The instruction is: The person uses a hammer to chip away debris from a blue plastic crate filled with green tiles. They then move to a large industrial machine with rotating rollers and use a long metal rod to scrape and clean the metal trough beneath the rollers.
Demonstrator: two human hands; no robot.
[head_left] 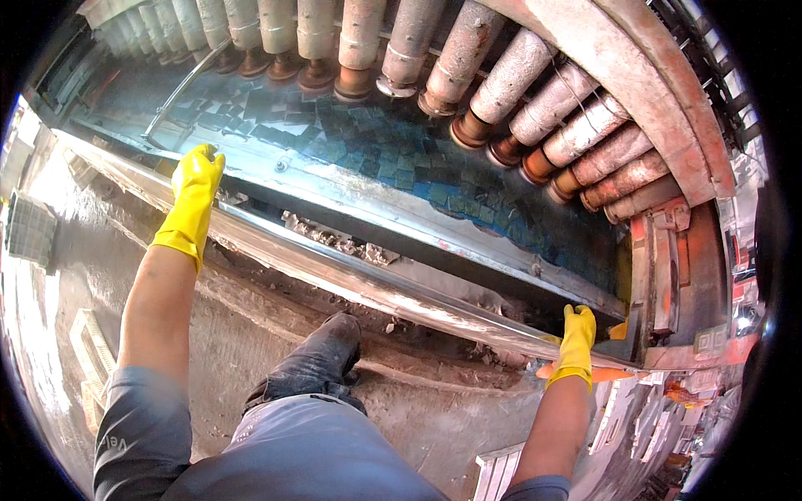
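Observation:
Both my hands wear yellow rubber gloves. A long metal panel (359, 269) with a shiny upper edge runs across in front of me, from upper left to lower right. My left hand (199, 175) is closed at its left part, fingers curled over the far side of the edge. Toward the right end, my right hand (576, 336) is closed on the same panel, its fingertips partly hidden. Behind the panel lies a wet bed of dark square tiles (401, 159) with a pale metal border (351, 188).
A row of thick cylindrical heads (359, 42) hangs over the bed under a curved, stained beam (635, 67). A bent metal rod (180, 92) stands at the left. Broken debris (334, 238) fills the gap behind the panel. Wet floor and a pale slatted crate (92, 355) lie left.

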